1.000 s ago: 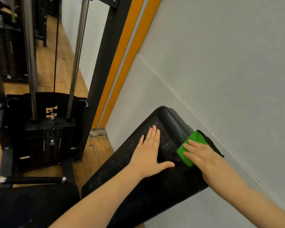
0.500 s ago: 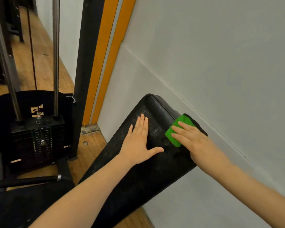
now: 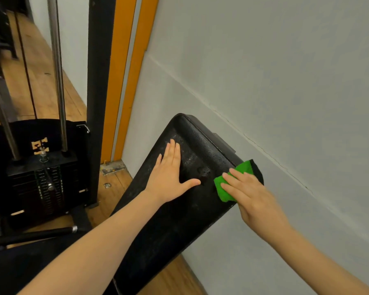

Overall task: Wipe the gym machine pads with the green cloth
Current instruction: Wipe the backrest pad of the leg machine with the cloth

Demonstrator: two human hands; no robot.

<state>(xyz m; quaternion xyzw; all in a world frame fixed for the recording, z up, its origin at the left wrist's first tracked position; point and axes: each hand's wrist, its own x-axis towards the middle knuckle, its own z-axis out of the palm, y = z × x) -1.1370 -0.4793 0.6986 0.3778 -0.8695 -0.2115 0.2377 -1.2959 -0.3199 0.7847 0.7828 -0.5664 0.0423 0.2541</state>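
Pressing down at the right edge of the long black textured vinyl pad (image 3: 175, 209), the folded bright green cloth (image 3: 232, 179) is held flat under the right hand (image 3: 251, 194). The fingers are laid straight across the cloth, not curled round it, so it is pinned by pressure alone; a flat hand like this seems chosen to spread the force and keep the fold from bunching. One corner of the cloth is draped over the pad's edge nearest the pale grey painted wall (image 3: 285, 71).

The left hand (image 3: 170, 175) is spread open on the middle of the pad, fingers straight and together, thumb out toward the cloth, nothing gripped. It is judged to be a brace, steadying the sloped pad against the push of the wiping.

Dull smears and speckles can be seen on the vinyl around and beyond the left hand, so most of the surface is judged not yet wiped. A stroke across toward the braced hand is likely called for, and that hand would have to be lifted clear.

Off to the left, a black steel weight stack (image 3: 45, 184) on chrome guide rods is seen on the wooden floor (image 3: 41, 86).
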